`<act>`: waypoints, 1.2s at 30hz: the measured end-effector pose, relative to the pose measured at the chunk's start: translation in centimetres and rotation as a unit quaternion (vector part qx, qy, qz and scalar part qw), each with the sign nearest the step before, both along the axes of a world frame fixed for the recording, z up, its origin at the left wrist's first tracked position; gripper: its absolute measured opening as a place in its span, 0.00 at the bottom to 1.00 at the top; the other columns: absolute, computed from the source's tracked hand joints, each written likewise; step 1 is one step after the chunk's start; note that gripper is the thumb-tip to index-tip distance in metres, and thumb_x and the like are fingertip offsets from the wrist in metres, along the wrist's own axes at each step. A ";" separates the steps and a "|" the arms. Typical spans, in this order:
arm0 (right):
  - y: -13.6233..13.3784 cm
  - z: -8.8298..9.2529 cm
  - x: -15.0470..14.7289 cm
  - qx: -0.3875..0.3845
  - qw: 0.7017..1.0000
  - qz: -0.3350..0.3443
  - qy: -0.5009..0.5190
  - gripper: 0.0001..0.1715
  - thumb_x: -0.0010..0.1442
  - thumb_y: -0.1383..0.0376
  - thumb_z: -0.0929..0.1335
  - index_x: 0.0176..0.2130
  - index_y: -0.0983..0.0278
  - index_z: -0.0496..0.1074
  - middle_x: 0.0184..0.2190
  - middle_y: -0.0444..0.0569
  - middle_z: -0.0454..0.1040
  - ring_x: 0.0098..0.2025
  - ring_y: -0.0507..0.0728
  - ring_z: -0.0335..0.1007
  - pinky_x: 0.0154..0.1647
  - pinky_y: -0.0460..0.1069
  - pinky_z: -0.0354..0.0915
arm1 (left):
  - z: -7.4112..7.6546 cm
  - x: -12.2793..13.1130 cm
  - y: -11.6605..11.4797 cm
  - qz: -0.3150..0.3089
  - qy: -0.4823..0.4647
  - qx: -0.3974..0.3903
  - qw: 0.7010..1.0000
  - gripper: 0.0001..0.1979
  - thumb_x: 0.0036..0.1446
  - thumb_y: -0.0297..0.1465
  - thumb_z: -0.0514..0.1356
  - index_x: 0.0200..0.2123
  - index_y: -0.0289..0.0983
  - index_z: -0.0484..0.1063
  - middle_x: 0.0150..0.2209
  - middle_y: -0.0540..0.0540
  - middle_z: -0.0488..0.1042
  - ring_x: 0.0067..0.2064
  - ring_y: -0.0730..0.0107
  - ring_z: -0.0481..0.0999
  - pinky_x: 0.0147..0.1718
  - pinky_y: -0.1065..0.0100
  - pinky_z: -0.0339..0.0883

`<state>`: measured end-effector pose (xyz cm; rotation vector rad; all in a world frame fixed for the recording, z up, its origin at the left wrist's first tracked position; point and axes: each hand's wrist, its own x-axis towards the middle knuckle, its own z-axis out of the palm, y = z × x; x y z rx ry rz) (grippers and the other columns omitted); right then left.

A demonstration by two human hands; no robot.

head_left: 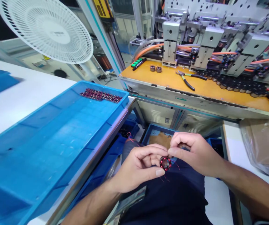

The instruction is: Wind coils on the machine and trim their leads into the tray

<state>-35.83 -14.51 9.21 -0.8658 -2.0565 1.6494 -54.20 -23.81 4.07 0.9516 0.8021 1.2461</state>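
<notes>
— Over on the left, what sits on the white table (19,93)?
— A blue tray (61,137), with dark-red coils (101,95) heaped in its far corner. A fan (46,28) stands behind. Far right there's an orange bench (162,78) with pliers (189,78).
— And the hands?
— Near, over the lap, left hand (134,167) and right hand (193,153) pinch one wound ring (165,162) between them. Its thin wires are hard to trace.

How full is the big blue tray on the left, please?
Nearly empty: only a small cluster of dark red parts lies by the far wall of the blue tray; the rest of its floor is bare.
</notes>
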 end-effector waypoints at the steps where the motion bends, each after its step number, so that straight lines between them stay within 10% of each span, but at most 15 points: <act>1: -0.3 0.1 0.2 -0.025 1.000 -0.009 -0.013 0.12 0.60 0.61 0.70 0.28 0.65 0.71 0.24 0.42 0.68 0.26 0.48 0.60 0.25 0.44 0.58 | 0.0 0.0 0.0 0.016 0.000 0.010 1.000 0.15 0.48 0.25 0.71 0.42 0.39 0.82 0.43 0.41 0.77 0.29 0.77 0.74 0.28 0.75 0.71; 7: -0.8 1.2 0.8 -0.133 0.990 -0.001 -0.046 0.09 0.57 0.61 0.71 0.30 0.65 0.73 0.22 0.42 0.70 0.23 0.48 0.61 0.23 0.43 0.58 | 0.1 0.3 0.2 0.027 0.030 0.077 0.996 0.13 0.49 0.24 0.70 0.40 0.38 0.83 0.40 0.41 0.77 0.31 0.75 0.76 0.29 0.75 0.73; 17: -1.0 1.7 1.1 -0.035 0.996 0.053 -0.065 0.08 0.62 0.66 0.69 0.30 0.64 0.76 0.24 0.40 0.71 0.25 0.46 0.62 0.25 0.42 0.57 | 0.0 0.3 0.1 -0.037 -0.055 0.016 0.998 0.10 0.50 0.27 0.70 0.39 0.38 0.82 0.40 0.43 0.74 0.31 0.74 0.75 0.31 0.72 0.73; 29: -2.8 1.2 1.5 -0.117 0.993 0.024 -0.015 0.09 0.62 0.65 0.69 0.30 0.66 0.74 0.24 0.41 0.72 0.25 0.46 0.63 0.27 0.41 0.58 | -0.5 0.6 0.3 -0.034 -0.055 0.067 0.996 0.19 0.45 0.28 0.74 0.43 0.44 0.82 0.40 0.47 0.69 0.31 0.80 0.70 0.30 0.76 0.69; 36: -3.1 1.5 2.4 0.039 0.995 0.085 -0.024 0.09 0.66 0.67 0.67 0.32 0.65 0.74 0.26 0.41 0.72 0.27 0.46 0.65 0.29 0.41 0.60 | -0.5 0.5 -0.1 -0.036 -0.045 0.072 0.996 0.17 0.46 0.27 0.73 0.42 0.42 0.81 0.40 0.47 0.68 0.33 0.77 0.71 0.32 0.74 0.68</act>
